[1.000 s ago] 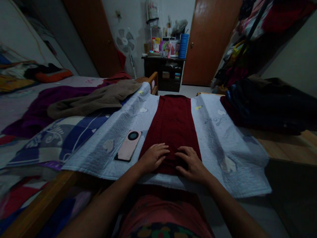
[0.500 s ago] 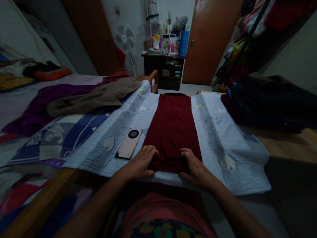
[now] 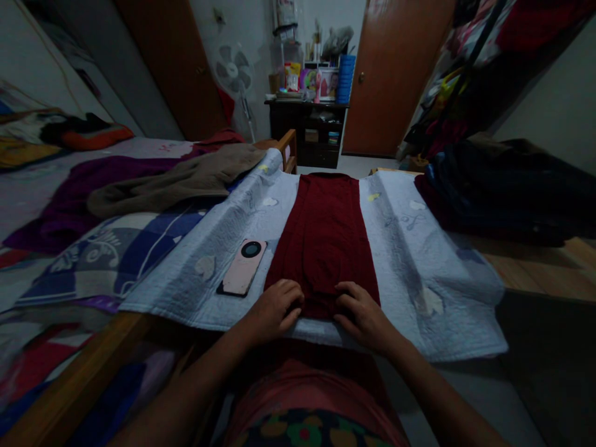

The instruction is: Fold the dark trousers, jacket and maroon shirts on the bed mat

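Note:
A dark red garment (image 3: 333, 230), folded into a long strip, lies flat on a pale blue quilted cloth (image 3: 400, 248). Its narrower end points away from me. At the near left corner, my left hand (image 3: 279, 307) has curled fingers and thumb closed on the fabric. My right hand (image 3: 361, 313) grips the near right part the same way, thumb toward me and fingers over the top. Creases and a layered fold show between the hands. Left of the garment rests a pink phone (image 3: 242, 270) with a round black camera ring, touched by neither hand.
To the right, a stack of dark folded clothes (image 3: 507, 192) sits on a wooden surface (image 3: 535, 264). On the left are a grey-brown cloth (image 3: 186, 180), a purple cloth (image 3: 88, 186) and a blue checked cloth (image 3: 116, 254). A fan (image 3: 235, 71) and dark cabinet (image 3: 307, 133) stand behind.
My left hand has shifted slightly right, and its thumb and fingers have drawn closer together. My right hand's fingers have curled a little more. The garment lies in nearly the same place.

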{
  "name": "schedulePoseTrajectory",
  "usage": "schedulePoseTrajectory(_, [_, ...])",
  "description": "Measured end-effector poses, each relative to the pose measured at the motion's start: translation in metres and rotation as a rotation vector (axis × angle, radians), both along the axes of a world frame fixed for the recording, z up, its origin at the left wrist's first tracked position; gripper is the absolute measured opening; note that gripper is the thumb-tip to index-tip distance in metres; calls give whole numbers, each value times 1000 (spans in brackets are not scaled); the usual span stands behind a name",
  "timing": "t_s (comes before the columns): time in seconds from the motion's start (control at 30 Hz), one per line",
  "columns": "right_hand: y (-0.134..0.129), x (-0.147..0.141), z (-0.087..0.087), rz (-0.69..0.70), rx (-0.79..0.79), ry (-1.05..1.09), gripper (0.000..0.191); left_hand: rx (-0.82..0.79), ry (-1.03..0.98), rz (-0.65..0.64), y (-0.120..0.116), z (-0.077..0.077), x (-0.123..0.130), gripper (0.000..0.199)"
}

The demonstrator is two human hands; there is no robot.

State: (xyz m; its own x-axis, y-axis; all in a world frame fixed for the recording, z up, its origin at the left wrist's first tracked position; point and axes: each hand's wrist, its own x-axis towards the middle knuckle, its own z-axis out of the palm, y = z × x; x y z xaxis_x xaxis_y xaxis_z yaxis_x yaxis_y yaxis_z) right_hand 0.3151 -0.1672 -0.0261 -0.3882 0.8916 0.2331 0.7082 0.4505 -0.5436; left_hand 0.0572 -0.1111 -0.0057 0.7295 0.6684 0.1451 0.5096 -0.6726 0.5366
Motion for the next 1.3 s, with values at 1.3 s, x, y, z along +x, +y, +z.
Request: schedulePoseTrajectory(1.3, [31,-12,23,-84,-138,-252,44,-12,259,-88,44,16,31,43])
